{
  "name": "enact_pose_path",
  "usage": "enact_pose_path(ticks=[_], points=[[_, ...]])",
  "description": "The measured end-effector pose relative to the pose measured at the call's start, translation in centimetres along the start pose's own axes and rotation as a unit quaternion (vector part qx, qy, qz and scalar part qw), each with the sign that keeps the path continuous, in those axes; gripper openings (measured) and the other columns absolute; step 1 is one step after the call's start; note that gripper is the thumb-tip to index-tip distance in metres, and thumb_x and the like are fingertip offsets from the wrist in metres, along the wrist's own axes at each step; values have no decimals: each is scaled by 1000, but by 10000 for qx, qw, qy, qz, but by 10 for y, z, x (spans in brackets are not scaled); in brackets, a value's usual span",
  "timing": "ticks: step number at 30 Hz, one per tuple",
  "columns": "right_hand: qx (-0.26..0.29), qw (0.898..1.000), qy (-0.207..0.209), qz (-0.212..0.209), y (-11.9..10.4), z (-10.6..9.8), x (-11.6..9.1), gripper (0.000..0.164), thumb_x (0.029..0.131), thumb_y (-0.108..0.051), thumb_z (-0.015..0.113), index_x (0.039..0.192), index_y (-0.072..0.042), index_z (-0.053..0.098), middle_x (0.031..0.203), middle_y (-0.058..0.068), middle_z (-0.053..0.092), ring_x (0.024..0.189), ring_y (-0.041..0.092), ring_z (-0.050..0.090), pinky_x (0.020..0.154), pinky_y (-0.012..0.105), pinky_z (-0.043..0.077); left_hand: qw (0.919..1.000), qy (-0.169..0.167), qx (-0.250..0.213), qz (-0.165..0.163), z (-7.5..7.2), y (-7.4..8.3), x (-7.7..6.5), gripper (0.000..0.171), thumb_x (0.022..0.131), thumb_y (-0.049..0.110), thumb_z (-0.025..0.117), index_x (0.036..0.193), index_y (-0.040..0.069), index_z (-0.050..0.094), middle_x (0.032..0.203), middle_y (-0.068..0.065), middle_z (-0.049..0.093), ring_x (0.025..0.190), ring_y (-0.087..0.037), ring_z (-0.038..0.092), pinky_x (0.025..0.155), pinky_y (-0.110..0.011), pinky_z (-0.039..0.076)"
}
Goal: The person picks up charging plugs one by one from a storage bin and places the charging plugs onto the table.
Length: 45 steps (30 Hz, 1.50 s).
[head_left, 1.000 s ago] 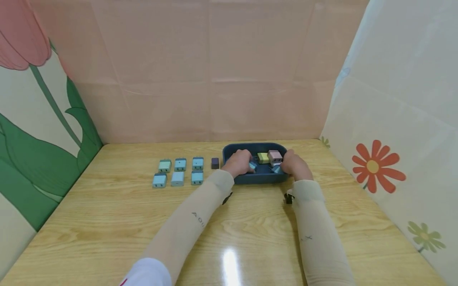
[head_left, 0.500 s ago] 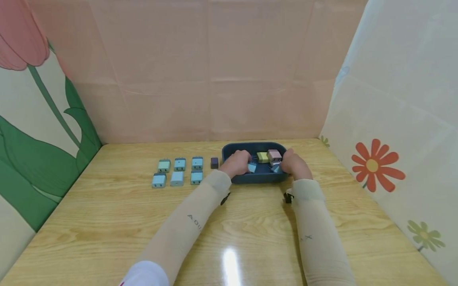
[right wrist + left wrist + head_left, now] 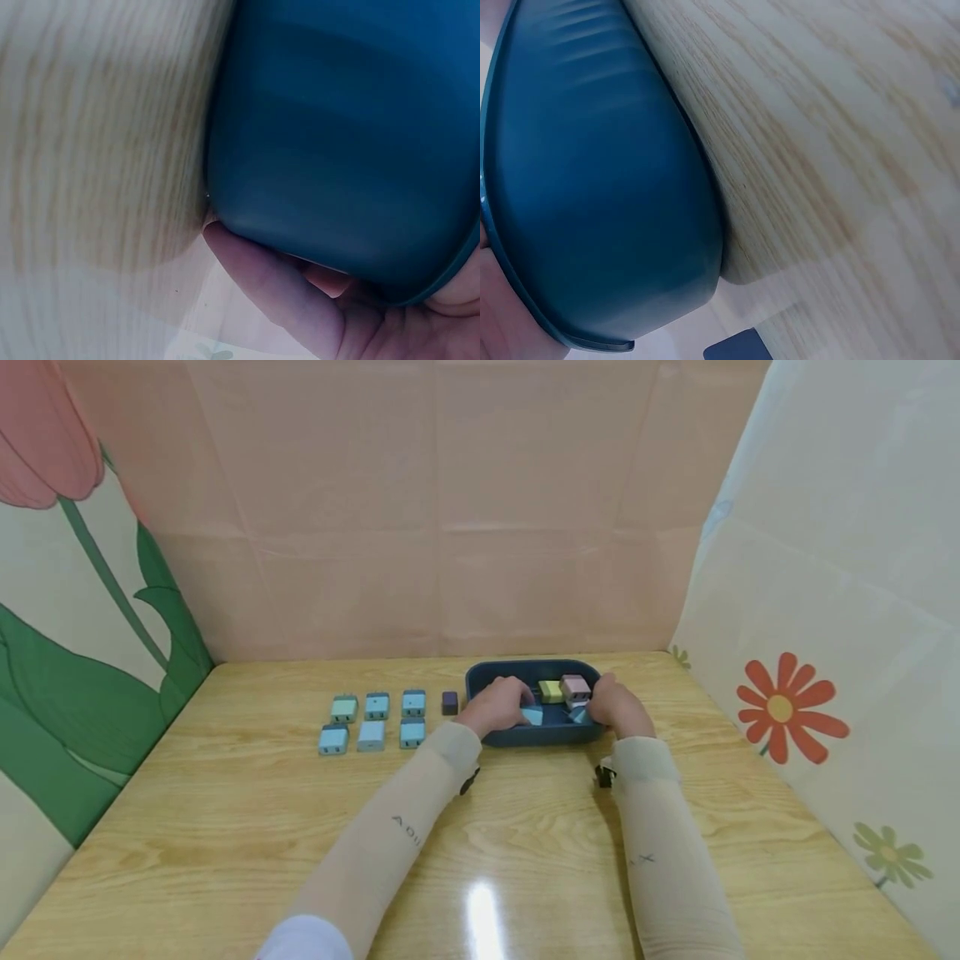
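The left hand was down inside the navy tray, fingers and thumb bent round a blue adapter; the right hand gripped the tray's end; I took the step for picking one out, with light-coloured adapters rowed on the table; the next move probably called for a clean lift over the rim.
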State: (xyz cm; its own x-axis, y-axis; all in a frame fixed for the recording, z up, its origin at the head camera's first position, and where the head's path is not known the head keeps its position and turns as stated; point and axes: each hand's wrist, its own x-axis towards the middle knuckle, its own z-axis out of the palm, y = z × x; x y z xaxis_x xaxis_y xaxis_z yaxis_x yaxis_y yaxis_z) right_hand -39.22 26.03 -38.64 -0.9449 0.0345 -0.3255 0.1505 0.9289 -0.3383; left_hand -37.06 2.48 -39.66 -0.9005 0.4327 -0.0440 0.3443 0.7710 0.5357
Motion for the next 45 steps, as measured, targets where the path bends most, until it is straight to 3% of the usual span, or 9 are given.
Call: enact_pose_path(ticks=[13,23,36,45], points=[[46,10000,52,-10,1,0,1,78,112,-13,42,165,17,-7,157,43,43,104,36,65,73,36,58,9997,-11,-150,-213,1,2,-1,43,102,16,78,144,14,71,147,-3,72,135,-23,68,113,-42,58],[31,9999,115,-51,-2,-1,-4,74,111,-12,44,163,19,2,151,42,48,102,37,65,73,37,57,9998,179,41,-59,1,1,0,47,100,22,81,145,15,71,147,-2,71,133,-21,68,111,-40,59],[5,9999,100,-19,-1,-2,-4,67,111,-10,43,161,19,9,148,40,50,111,40,61,88,46,57,9945,997,132,282,7,-3,2,49,94,28,88,140,17,74,133,-2,67,110,-17,66,90,-33,61],[-31,10000,60,34,0,-1,-2,70,111,-11,43,162,19,5,154,42,46,116,41,60,94,48,56,9875,1494,39,509,0,-4,-5,54,92,29,90,141,17,73,138,-3,69,120,-21,67,99,-37,62]])
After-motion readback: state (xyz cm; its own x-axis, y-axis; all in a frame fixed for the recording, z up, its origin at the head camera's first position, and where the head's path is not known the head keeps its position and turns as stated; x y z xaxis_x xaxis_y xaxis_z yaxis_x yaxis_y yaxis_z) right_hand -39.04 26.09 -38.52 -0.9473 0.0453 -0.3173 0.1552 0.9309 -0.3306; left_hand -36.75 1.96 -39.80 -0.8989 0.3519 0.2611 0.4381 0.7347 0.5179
